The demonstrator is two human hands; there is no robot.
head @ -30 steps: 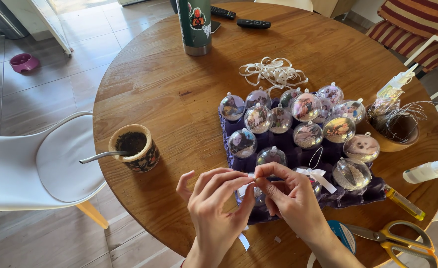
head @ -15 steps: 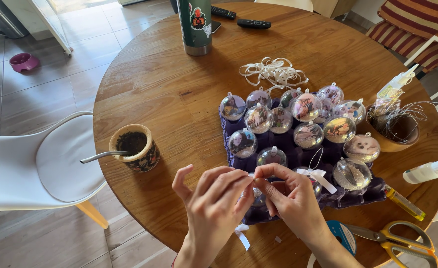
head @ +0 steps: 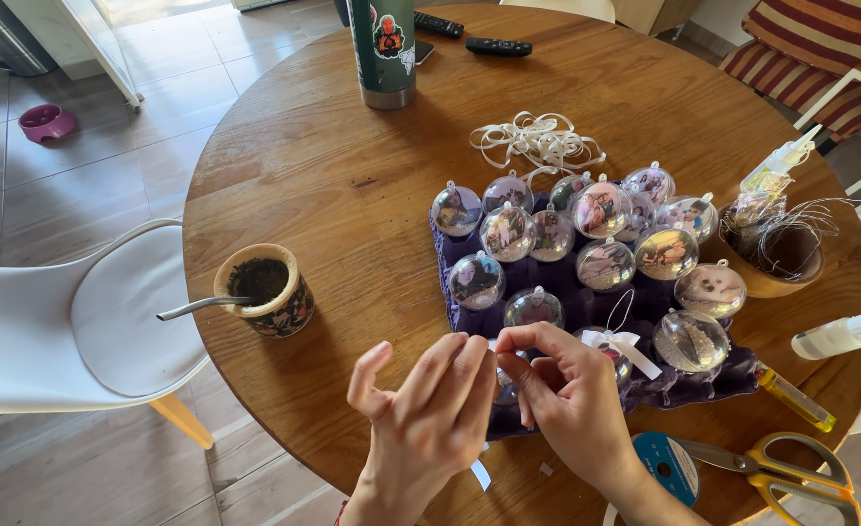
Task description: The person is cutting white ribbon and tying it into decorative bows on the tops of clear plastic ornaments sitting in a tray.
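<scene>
My left hand (head: 428, 421) and my right hand (head: 565, 401) meet at the near edge of the round wooden table (head: 352, 185), fingertips pinched together on a thin white ribbon (head: 479, 474) whose loose end hangs below my left hand. Under my fingers sits a clear ball ornament (head: 506, 388), mostly hidden. Beyond it, several clear ball ornaments (head: 547, 234) with pictures inside rest on a purple cloth (head: 567, 297). One ornament with a white bow (head: 623, 343) lies just right of my right hand.
A cup with a metal straw (head: 263, 290) stands at left, a green bottle (head: 383, 49) at the far side, a heap of white ribbon (head: 537, 141) behind the ornaments. A wooden bowl (head: 776, 255), glue bottles (head: 844, 333), yellow scissors (head: 791, 468) and a blue spool (head: 666, 463) lie right. A white chair (head: 79, 321) stands at left.
My hands have stayed at the same spot; the left hand's fingers have shifted slightly on the ribbon, with the thumb spread further out. Nothing else on the table has moved.
</scene>
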